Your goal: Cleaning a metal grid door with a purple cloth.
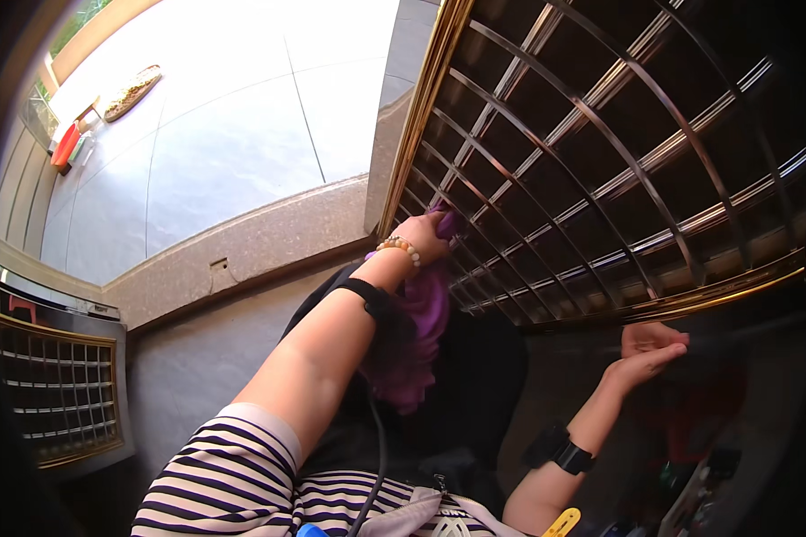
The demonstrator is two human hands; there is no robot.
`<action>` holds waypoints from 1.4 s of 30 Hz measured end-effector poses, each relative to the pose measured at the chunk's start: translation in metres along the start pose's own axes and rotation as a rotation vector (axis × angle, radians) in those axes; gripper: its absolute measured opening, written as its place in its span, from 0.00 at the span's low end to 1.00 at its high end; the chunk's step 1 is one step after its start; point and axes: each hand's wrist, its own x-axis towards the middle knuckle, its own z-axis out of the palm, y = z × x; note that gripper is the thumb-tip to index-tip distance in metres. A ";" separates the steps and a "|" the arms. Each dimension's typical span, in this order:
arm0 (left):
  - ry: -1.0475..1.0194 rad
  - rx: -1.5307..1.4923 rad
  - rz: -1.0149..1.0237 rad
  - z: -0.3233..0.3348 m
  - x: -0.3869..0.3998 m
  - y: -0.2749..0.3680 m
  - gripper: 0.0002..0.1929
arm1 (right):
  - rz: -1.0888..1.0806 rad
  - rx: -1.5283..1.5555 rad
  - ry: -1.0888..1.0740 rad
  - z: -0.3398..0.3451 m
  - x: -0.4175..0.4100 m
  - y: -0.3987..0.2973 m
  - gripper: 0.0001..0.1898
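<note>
My left hand (424,236), with a beaded bracelet at the wrist, grips a purple cloth (426,302). It presses the bunched upper part against the bars of a metal grille door (544,148) with a gold-coloured frame, close to the frame's left side. The rest of the cloth hangs below the hand. On the right, my right hand (651,350) is beside the door's lower gold edge (712,290), its fingers bent and its thumb stretched out. Dark surroundings hide whether it holds the door's edge. Black straps circle both forearms.
A raised stone threshold (242,258) crosses left of the door. Beyond it, a bright tiled floor (228,141) has a round tray (133,92) and a red basin (66,144). A second grille panel (60,389) stands at left. A dark cable (380,443) hangs before me.
</note>
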 end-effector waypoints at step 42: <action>0.188 -0.198 -0.050 -0.028 0.002 -0.026 0.24 | -0.049 -0.123 0.032 -0.005 -0.003 0.003 0.38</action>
